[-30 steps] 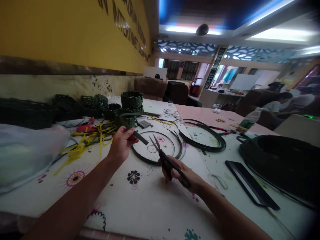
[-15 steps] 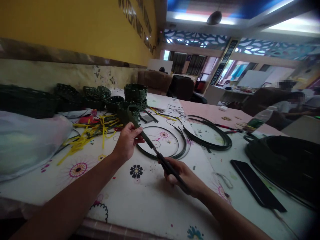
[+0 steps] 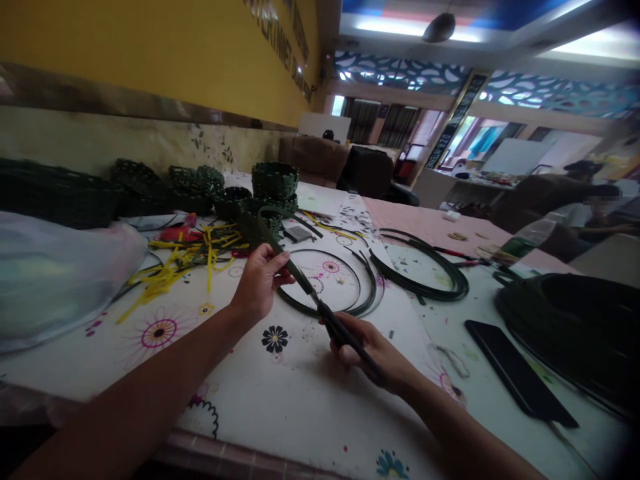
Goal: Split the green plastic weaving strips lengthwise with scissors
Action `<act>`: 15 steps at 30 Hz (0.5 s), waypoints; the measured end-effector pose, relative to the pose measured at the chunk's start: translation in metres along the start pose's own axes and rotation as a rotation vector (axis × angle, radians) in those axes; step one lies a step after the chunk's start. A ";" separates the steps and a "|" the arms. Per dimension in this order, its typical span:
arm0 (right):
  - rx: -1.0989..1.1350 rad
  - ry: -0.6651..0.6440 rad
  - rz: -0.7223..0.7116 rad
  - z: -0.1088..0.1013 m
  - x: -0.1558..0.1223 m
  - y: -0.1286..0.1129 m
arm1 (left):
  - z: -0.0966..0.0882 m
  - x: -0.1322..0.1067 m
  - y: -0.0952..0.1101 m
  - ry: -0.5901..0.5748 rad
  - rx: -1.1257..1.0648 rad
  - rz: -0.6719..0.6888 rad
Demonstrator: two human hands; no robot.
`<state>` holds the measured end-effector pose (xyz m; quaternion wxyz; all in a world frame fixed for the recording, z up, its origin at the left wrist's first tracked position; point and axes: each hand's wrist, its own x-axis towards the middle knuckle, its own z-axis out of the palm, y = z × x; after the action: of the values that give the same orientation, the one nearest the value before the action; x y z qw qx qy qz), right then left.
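My left hand (image 3: 261,280) is closed around a dark green flat strip (image 3: 296,272), pinched between thumb and fingers. The strip's far part bends over in a loop beyond that hand, and its near end slants down to the right. My right hand (image 3: 367,350) grips black-handled scissors (image 3: 345,337), whose short metal tip (image 3: 315,297) meets the strip's near end. How far the blades are apart is too small to tell. Beneath both hands lies a coil of thin dark strips (image 3: 367,293) on the flower-patterned table (image 3: 300,407).
Woven dark green baskets (image 3: 275,183) stand along the wall, near yellow strip scraps (image 3: 215,247). A plastic bag (image 3: 60,280) is at left. Rightward are another coil (image 3: 450,290), a black phone-like slab (image 3: 520,373) with a cable, and a large dark roll (image 3: 575,333). A person (image 3: 585,200) sits beyond.
The view has shifted slightly, so the scene sits a little further right. Both hands keep their hold, with the scissors' tip still at the strip's end.
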<state>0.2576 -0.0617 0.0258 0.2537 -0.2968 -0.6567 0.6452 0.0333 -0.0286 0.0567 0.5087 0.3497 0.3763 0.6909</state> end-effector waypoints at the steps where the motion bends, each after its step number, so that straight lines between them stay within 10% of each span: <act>1: -0.003 -0.001 0.002 0.000 0.000 0.000 | 0.000 0.000 0.000 0.000 -0.001 0.000; 15: -0.017 0.007 0.016 -0.001 0.001 0.003 | -0.001 0.001 0.000 -0.010 0.010 -0.004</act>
<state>0.2580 -0.0608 0.0230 0.2484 -0.3065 -0.6588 0.6406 0.0323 -0.0281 0.0568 0.5102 0.3549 0.3777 0.6864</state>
